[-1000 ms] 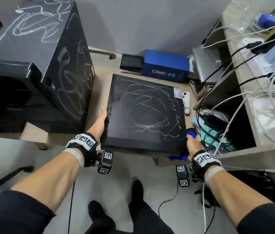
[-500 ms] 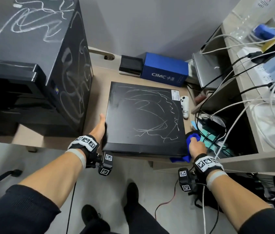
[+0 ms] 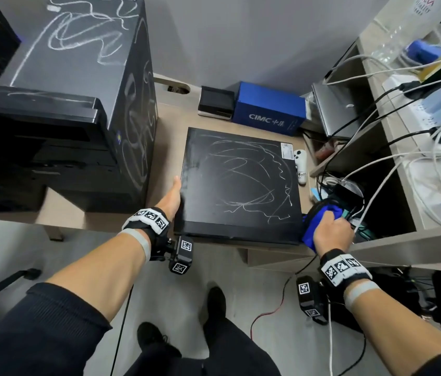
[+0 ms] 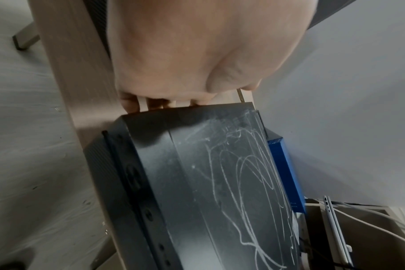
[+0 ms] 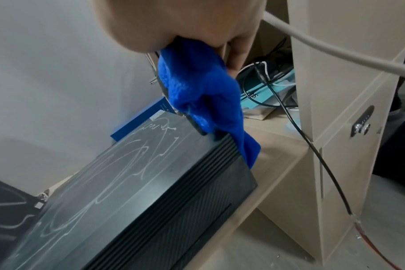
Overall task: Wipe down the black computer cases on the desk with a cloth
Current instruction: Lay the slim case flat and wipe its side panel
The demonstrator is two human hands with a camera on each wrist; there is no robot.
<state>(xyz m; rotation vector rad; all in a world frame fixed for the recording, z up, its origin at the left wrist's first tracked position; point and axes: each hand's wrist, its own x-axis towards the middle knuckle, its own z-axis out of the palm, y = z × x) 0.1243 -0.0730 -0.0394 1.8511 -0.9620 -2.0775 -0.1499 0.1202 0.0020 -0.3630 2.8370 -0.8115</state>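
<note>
A flat black computer case [image 3: 238, 183], scrawled with white chalk lines, lies on the beige desk [image 3: 169, 147]. My left hand [image 3: 172, 196] presses straight fingers against its left side; the left wrist view shows the fingertips [image 4: 150, 105] down behind the case's edge [image 4: 220, 182]. At the case's front right corner my right hand [image 3: 329, 230] grips a bunched blue cloth [image 3: 313, 226]. In the right wrist view the cloth [image 5: 197, 91] hangs over that corner of the case [image 5: 150, 191]. A tall black tower case [image 3: 78, 77], also scribbled, stands at the left.
Behind the flat case sit a blue CIMC box [image 3: 268, 112] and a small black box [image 3: 215, 100]. A white controller [image 3: 300, 166] lies along its right side. Right of that, a shelf unit [image 3: 393, 242] holds tangled cables [image 3: 349, 191], a laptop [image 3: 336, 112] and power strips.
Both hands stay at the flat case's sides. The right hand has shifted slightly right off the corner, and more of the blue cloth shows. The head view has tilted.
</note>
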